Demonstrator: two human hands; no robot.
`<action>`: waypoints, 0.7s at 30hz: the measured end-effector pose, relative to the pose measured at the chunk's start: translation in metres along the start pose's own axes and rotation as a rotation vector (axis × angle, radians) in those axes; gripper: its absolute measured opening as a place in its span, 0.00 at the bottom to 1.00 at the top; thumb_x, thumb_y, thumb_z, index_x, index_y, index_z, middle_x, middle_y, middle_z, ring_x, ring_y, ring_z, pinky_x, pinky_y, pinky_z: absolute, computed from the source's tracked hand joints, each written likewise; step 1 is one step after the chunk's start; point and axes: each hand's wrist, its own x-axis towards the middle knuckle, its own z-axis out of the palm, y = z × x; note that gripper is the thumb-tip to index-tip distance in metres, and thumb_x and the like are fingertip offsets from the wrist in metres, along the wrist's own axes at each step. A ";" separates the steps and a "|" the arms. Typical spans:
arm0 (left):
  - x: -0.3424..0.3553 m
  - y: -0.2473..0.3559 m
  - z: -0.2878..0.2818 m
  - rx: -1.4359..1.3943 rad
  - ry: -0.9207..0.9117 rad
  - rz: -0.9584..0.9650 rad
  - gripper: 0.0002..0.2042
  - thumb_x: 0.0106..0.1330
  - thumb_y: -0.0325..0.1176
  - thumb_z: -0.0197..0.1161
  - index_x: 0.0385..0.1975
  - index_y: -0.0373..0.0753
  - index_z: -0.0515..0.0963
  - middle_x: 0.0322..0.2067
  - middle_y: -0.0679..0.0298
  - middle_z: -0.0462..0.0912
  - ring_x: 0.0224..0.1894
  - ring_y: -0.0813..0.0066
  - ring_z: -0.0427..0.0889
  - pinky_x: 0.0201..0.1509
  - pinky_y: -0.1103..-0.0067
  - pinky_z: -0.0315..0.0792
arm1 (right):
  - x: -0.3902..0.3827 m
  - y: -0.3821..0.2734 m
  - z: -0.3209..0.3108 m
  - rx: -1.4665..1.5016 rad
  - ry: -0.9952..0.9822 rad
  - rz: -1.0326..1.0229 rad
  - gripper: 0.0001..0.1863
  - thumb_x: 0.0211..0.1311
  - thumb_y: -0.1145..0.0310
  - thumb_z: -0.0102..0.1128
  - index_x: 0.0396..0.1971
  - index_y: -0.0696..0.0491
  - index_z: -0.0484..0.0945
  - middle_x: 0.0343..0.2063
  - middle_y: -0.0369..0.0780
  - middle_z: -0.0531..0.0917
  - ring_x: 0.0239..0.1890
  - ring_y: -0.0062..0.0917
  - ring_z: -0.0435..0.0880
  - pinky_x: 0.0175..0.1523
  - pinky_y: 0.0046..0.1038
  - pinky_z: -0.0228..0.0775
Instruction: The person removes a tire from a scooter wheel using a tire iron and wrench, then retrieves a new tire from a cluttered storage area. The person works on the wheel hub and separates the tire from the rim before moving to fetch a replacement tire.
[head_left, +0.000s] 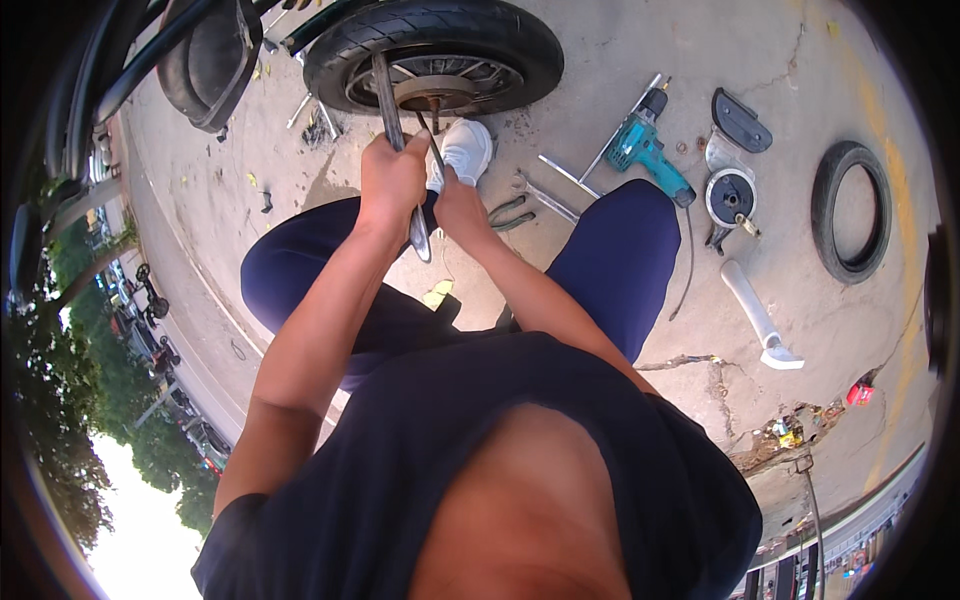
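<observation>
My left hand (393,182) is wrapped round a long flat metal tire lever (388,95). The lever's upper end reaches over the rim of a black-tired wheel (440,22), and its rounded lower end sticks out below my fist. Close beside it, my right hand (464,212) is closed on a thin dark rod (434,146) that slants up toward the wheel hub (435,92). The rod's lower end is hidden in my fingers, and I cannot tell its exact kind. A threaded axle points from the hub toward a white shoe (467,150) just under the wheel.
Right of the wheel lie a teal power drill (640,150), a metal T-bar wrench (572,178), pliers (512,212) and a drum-brake plate (731,196). Farther right are a loose tire (850,212) and a white-handled tool (750,305). A black vehicle seat (208,65) overhangs the upper left.
</observation>
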 end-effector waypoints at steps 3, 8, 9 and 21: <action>0.002 0.007 -0.001 0.045 -0.027 0.039 0.12 0.63 0.33 0.58 0.21 0.35 0.69 0.11 0.67 0.66 0.10 0.79 0.63 0.13 0.79 0.56 | 0.019 -0.004 -0.021 0.003 0.007 -0.067 0.21 0.55 0.76 0.42 0.51 0.57 0.69 0.36 0.57 0.80 0.42 0.52 0.78 0.46 0.46 0.69; -0.008 0.006 0.008 -0.016 -0.084 0.038 0.11 0.64 0.32 0.57 0.20 0.35 0.70 0.11 0.67 0.67 0.10 0.79 0.63 0.13 0.79 0.57 | 0.007 0.016 -0.033 -0.024 -0.001 -0.054 0.20 0.55 0.76 0.42 0.49 0.58 0.70 0.37 0.56 0.80 0.45 0.52 0.77 0.48 0.45 0.69; -0.008 0.008 0.012 -0.028 -0.095 0.044 0.11 0.64 0.32 0.57 0.20 0.35 0.70 0.11 0.67 0.67 0.10 0.79 0.63 0.14 0.79 0.57 | 0.000 0.021 -0.040 -0.100 -0.033 -0.007 0.19 0.55 0.74 0.45 0.47 0.60 0.71 0.37 0.56 0.80 0.44 0.51 0.78 0.47 0.45 0.70; 0.011 0.007 0.016 -0.027 -0.104 0.148 0.16 0.61 0.36 0.60 0.14 0.35 0.71 0.10 0.65 0.68 0.10 0.76 0.65 0.16 0.76 0.59 | -0.023 0.138 -0.016 0.327 0.534 0.446 0.14 0.60 0.69 0.45 0.37 0.67 0.69 0.35 0.61 0.78 0.43 0.52 0.78 0.48 0.45 0.69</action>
